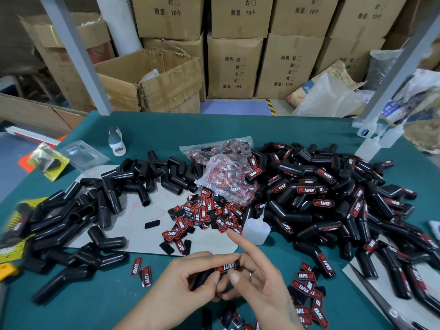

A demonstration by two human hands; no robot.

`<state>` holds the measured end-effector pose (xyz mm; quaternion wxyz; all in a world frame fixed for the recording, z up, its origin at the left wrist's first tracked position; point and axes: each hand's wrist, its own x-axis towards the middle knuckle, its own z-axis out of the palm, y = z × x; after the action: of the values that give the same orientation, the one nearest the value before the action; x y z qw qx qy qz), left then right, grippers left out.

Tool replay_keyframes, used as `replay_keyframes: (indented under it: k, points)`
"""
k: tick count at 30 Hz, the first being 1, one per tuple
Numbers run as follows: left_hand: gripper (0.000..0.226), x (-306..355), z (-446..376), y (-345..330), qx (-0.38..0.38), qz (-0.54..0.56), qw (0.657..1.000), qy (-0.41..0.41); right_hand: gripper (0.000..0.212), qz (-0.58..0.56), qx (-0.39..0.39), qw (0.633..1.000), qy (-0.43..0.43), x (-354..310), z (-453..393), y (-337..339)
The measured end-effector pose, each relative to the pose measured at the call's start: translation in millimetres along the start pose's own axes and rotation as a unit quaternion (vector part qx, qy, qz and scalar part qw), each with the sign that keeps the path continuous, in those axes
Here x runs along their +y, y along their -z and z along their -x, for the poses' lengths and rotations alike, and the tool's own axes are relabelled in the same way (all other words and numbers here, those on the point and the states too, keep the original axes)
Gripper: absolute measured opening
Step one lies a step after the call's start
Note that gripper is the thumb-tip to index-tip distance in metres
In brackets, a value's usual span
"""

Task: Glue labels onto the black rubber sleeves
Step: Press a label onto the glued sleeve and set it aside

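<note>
Currently: one black sleeve (204, 276) pinched in left hand (188, 282); right hand (257, 272) thumb presses label (226, 267) on, likely seating glue. Glue bottle (257, 231) just beyond; labelled pile (333, 198) right, bare pile (95, 210) left.

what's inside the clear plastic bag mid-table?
The clear bag holds red-and-black labels, crumpled together. Count and print are unreadable through the plastic; whatever lies under the bag is hidden.

Both hands hide most of the held sleeve (204, 276). Sleeves at the tabletop's left edge (21, 225) smear into blur. The bottom edge cuts off labels (316, 315).
</note>
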<state>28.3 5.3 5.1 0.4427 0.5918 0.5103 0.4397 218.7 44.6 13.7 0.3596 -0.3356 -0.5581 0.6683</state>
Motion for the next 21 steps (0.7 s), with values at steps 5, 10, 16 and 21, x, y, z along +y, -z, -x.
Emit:
replay_keyframes:
  k: [5,10,16,21]
  points:
    - [0.044,2.2,0.0,0.6,-0.01,0.031,0.999,0.015,0.059,0.003,-0.002,1.0,-0.001,0.1,-0.3,0.3]
    - [0.044,0.9,0.5,-1.8,0.008,-0.003,1.0,0.001,0.061,-0.012,0.001,1.0,-0.001,3.9,0.0,-2.1]
    - [0.045,-2.3,0.9,-6.7,0.019,-0.041,0.999,-0.019,0.064,-0.026,0.015,1.0,-0.002,6.2,-1.2,-4.7]
    - [0.044,0.3,0.6,-4.5,0.017,0.002,1.0,0.001,0.06,-0.032,0.014,0.999,0.001,4.3,0.2,-3.9]
